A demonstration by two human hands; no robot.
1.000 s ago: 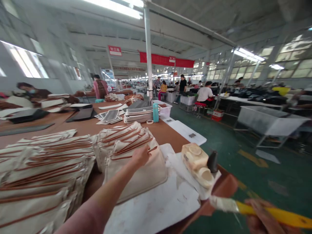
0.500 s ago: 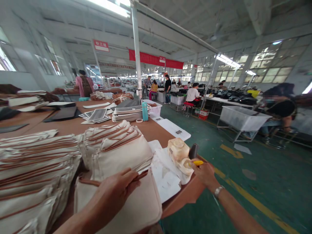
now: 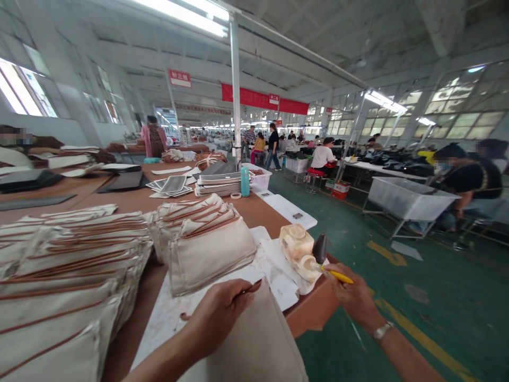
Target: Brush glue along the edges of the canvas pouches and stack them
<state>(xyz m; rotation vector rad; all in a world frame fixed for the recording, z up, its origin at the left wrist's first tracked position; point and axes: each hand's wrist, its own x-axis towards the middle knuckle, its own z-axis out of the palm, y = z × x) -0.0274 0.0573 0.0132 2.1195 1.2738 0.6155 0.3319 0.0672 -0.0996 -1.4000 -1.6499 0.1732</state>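
Note:
My left hand [image 3: 220, 313] is closed on the brown-trimmed edge of a cream fabric piece [image 3: 258, 345], which hangs down toward me at the near table edge. On the right, my right hand [image 3: 353, 292] pinches a slim yellow-handled tool [image 3: 340, 275]. The tool's tip is at the mouth of a small cream-stained pot [image 3: 308, 265]; the tip itself is too small to make out. Against this pot stands a yellowed plastic container [image 3: 296, 239], with a dark cone-shaped object [image 3: 319, 246] beside it. A pile of cream pieces [image 3: 214, 252] lies just beyond my left hand.
Rows of brown-trimmed cream pieces [image 3: 75, 297] cover the table's left side. A stained white sheet [image 3: 280, 284] lies under the pots. Farther back are stacked grey panels [image 3: 218, 183] and a turquoise bottle [image 3: 245, 181]. Co-workers sit beyond a white bin [image 3: 411, 199] at right.
My left hand has moved right, swinging the cream piece nearer the table edge and uncovering white sheet. My right hand has shifted slightly right and down, showing more of the yellow handle.

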